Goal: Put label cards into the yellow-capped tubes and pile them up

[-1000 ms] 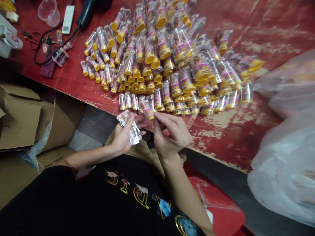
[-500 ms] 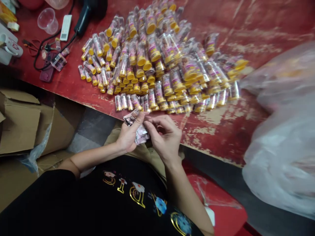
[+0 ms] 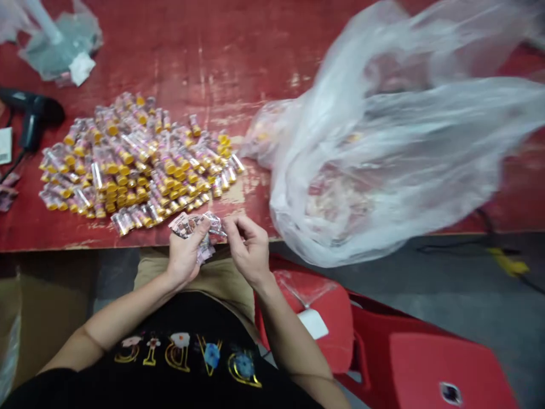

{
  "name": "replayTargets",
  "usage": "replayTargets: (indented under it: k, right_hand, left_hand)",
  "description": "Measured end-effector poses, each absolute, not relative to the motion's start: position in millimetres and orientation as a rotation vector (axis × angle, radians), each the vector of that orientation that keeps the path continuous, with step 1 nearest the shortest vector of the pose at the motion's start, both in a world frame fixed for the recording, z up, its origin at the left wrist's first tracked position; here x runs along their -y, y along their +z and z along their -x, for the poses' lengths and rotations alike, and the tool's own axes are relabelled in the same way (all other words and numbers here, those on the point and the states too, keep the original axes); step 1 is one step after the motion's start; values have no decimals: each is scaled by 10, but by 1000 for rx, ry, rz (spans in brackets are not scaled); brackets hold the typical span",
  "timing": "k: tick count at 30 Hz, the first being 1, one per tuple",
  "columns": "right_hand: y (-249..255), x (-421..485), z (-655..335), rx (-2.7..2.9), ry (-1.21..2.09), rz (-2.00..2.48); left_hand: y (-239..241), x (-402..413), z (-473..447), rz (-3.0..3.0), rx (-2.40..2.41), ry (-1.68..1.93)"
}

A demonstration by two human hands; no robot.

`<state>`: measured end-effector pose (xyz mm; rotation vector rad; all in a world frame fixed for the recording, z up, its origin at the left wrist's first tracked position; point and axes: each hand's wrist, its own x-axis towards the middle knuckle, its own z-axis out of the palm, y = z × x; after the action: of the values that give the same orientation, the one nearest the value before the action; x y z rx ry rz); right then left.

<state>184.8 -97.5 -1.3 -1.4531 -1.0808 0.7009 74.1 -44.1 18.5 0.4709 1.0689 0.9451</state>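
My left hand (image 3: pixel 184 255) is closed around a small bunch of pink printed film labels (image 3: pixel 184 225), with the thumb pressed across them. More of the bunch pokes out below the fingers. My right hand (image 3: pixel 250 250) pinches the edge of one shiny label (image 3: pixel 216 225) to the right of the bunch; its fingertips partly hide that edge. Just beyond both hands, a large pile of small clear tubes with yellow ends (image 3: pixel 128 170) and pink labels lies on the table. A short row of tubes (image 3: pixel 131 218) stands along its near side.
A big translucent plastic bag (image 3: pixel 293 210) with blurred contents spreads over the right of the red table (image 3: pixel 238 51). A dark hair dryer (image 3: pixel 34 116) lies at the left. Red chairs (image 3: pixel 443 369) stand at lower right, a cardboard box (image 3: pixel 55 307) at lower left.
The view has swung right, bringing more of the plastic bag and the chairs into sight. My right hand has moved away from my left, drawing a label out sideways.
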Motion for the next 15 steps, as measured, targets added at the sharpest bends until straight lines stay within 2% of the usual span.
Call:
replayTargets:
  k: [3, 7, 11, 15]
  right_hand:
    - [-67, 922, -2526, 1061, 575, 1539]
    - [-257, 452, -3974, 771, 16, 2004]
    - [-321, -120, -5080, 801, 92, 2127]
    - [-370, -416, -5249, 840, 37, 2095]
  left_hand:
    - [249, 375, -927, -487, -1039, 964]
    - [286, 333, -1047, -511, -1083, 975]
    - [303, 372, -1018, -538, -1122, 882]
    - [304, 402, -961, -535, -1176, 847]
